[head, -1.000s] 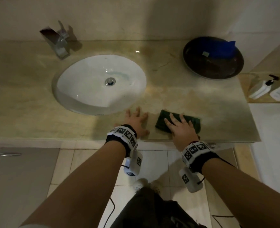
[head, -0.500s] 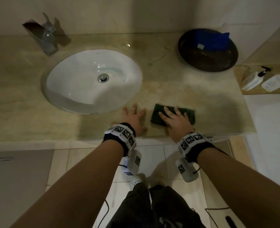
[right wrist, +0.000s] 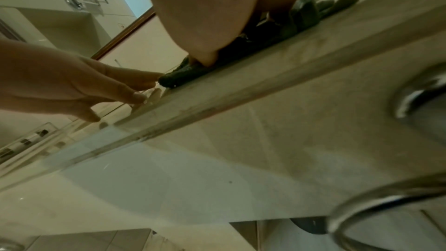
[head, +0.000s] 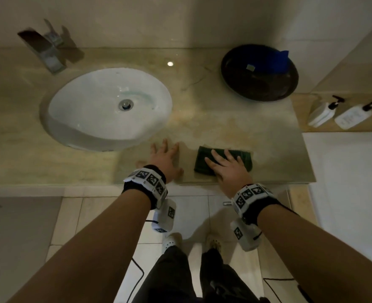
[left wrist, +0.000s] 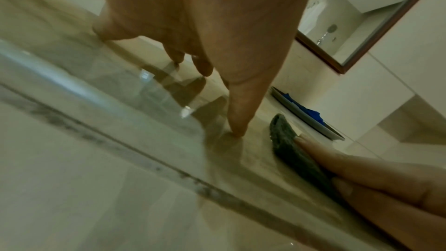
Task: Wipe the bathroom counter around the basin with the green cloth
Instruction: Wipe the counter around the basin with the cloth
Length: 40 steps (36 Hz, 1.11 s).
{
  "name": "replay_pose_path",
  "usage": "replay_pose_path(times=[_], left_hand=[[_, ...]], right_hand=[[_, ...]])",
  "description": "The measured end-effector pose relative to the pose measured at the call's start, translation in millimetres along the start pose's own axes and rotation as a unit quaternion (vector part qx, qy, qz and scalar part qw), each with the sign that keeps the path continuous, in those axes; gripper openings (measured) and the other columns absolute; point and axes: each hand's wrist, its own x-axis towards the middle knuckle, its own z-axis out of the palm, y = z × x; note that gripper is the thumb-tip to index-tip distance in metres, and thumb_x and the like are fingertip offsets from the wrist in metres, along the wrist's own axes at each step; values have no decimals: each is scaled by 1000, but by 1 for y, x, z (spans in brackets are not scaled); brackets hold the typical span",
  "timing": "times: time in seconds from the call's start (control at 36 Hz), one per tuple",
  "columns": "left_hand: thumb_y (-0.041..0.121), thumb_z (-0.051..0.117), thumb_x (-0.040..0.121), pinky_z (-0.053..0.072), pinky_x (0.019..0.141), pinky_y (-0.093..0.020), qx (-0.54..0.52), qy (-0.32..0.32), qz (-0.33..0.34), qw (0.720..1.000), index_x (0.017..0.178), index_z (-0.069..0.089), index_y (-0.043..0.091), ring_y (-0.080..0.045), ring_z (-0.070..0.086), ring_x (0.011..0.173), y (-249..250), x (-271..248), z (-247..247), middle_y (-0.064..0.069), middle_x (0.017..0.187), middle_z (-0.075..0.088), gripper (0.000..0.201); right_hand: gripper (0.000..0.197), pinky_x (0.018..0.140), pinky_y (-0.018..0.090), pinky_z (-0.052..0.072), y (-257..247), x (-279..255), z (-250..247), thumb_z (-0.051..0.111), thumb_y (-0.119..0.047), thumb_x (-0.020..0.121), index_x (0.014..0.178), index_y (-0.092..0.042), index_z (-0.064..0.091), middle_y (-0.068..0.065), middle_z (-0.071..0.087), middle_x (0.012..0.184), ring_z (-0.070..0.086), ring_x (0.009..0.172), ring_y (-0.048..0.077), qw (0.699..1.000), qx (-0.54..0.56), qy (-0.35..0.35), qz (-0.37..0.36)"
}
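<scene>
Head view shows the green cloth [head: 223, 161] lying folded flat on the beige stone counter [head: 224, 119], close to the front edge and to the right of the white oval basin [head: 108, 108]. The right hand [head: 227, 169] lies palm-down on top of it, fingers straight and slightly spread, pressing the cloth against the stone rather than curling round it; the far right end of the cloth sticks out past the fingertips. In the right wrist view the heel of that hand bears down on the dark cloth [right wrist: 183, 75] right at the counter's edge. The left hand [head: 164, 159] rests flat on the bare counter just beside the cloth and apart from it, between the cloth and the basin's near rim, fingers extended and fanned, holding nothing. The left wrist view shows its fingertips [left wrist: 237, 131] touching the glossy surface. Farther back on the right stands a dark round bowl [head: 259, 84] with a blue cloth [head: 277, 62] in it. A chrome tap [head: 47, 51] stands behind the basin on the left, and two white pump bottles [head: 342, 114] lie on a ledge off the counter's right end.
</scene>
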Motion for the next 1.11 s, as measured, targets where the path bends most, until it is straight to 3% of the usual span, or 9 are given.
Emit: replay_pose_path(times=[0.19, 0.31, 0.39, 0.61, 0.86, 1.11], left_hand=[[56, 60, 86, 11, 113, -67, 0, -4, 13, 1000, 150, -4, 47, -37, -22, 144, 52, 4, 8, 5, 161, -19, 91], [57, 63, 84, 11, 105, -78, 3, -16, -11, 1000, 149, -3, 50, -35, -24, 144, 73, -1, 16, 8, 160, -22, 93], [58, 64, 83, 12, 106, -76, 8, -12, -17, 1000, 149, -3, 50, -35, -23, 144, 74, -1, 16, 8, 160, -21, 94], [58, 67, 80, 12, 112, -68, -2, 1, -16, 1000, 150, 0, 50, -39, -22, 144, 70, 5, 19, 5, 160, -20, 98], [61, 69, 76, 14, 111, -68, 10, 12, -24, 1000, 148, 0, 54, -35, -20, 145, 65, 12, 23, 10, 160, -19, 100], [62, 68, 77, 15, 113, -66, 15, 17, -39, 999, 149, -1, 51, -36, -19, 145, 68, 10, 23, 7, 161, -17, 100]], right_hand=[[54, 118, 48, 0, 57, -27, 5, 31, -23, 104, 151, -41, 12, -13, 1, 161, -1, 149, 25, 999, 12, 32, 4], [55, 118, 47, -1, 84, -43, 7, 32, -26, 104, 151, -42, 9, -13, -2, 161, -3, 149, 24, 999, 5, 31, 24], [55, 118, 47, -1, 98, -51, 5, 32, -26, 104, 151, -41, 9, -13, -2, 161, -3, 149, 24, 999, -3, 30, 33], [55, 118, 46, -1, 111, -46, 2, 34, -25, 103, 151, -42, 13, -15, 2, 160, -1, 149, 24, 998, 2, 55, 11], [56, 118, 51, 2, 114, -10, -20, 31, -23, 102, 151, -42, 12, -11, -1, 161, 0, 149, 28, 1000, -19, 5, -8], [54, 118, 51, -2, 122, -19, -19, 29, -24, 104, 151, -42, 10, -11, -3, 161, -4, 148, 27, 1000, -4, -13, -8]])
